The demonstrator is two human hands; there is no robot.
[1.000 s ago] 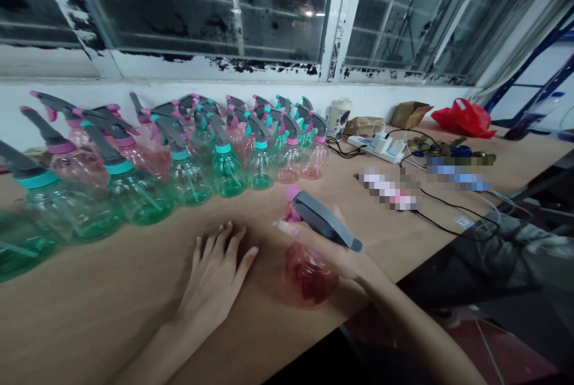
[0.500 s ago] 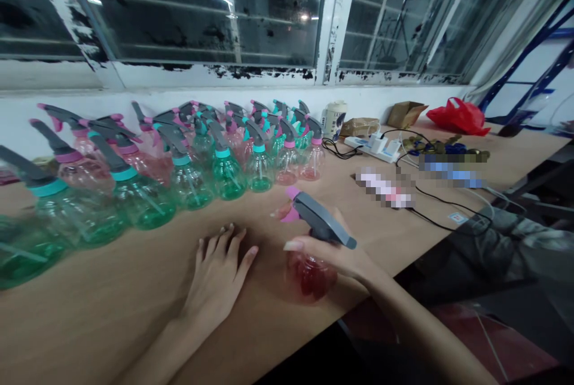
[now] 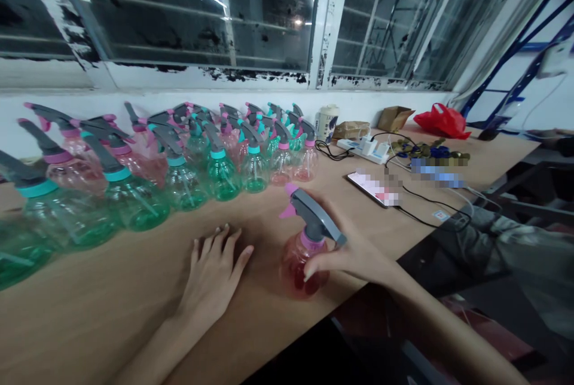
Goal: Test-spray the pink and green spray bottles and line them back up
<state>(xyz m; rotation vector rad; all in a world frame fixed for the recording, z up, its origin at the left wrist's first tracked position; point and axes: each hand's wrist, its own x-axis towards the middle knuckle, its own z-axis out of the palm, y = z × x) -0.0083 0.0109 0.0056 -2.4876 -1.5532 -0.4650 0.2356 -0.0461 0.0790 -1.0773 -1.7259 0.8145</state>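
Observation:
A pink spray bottle [image 3: 298,268] with a grey trigger head and pink nozzle stands upright near the table's front edge. My right hand [image 3: 341,253] grips its round body from the right, thumb across the front; the other fingers are hidden behind it. To its left, my left hand [image 3: 217,274] lies flat on the table with fingers spread and nothing in it. Beyond both hands stand rows of similar bottles, among them a green spray bottle [image 3: 226,179] with a turquoise collar.
A phone [image 3: 372,189] on a cable lies right of the bottles. Behind it are a power strip [image 3: 361,150], a printed can [image 3: 327,123], brown paper packages and a red plastic bag [image 3: 442,121]. The wooden table [image 3: 264,337] ends diagonally at the front right.
My right hand has slid down from the bottle's neck to its body, the thumb now lower. The left hand stays flat. The whole view has shifted slightly.

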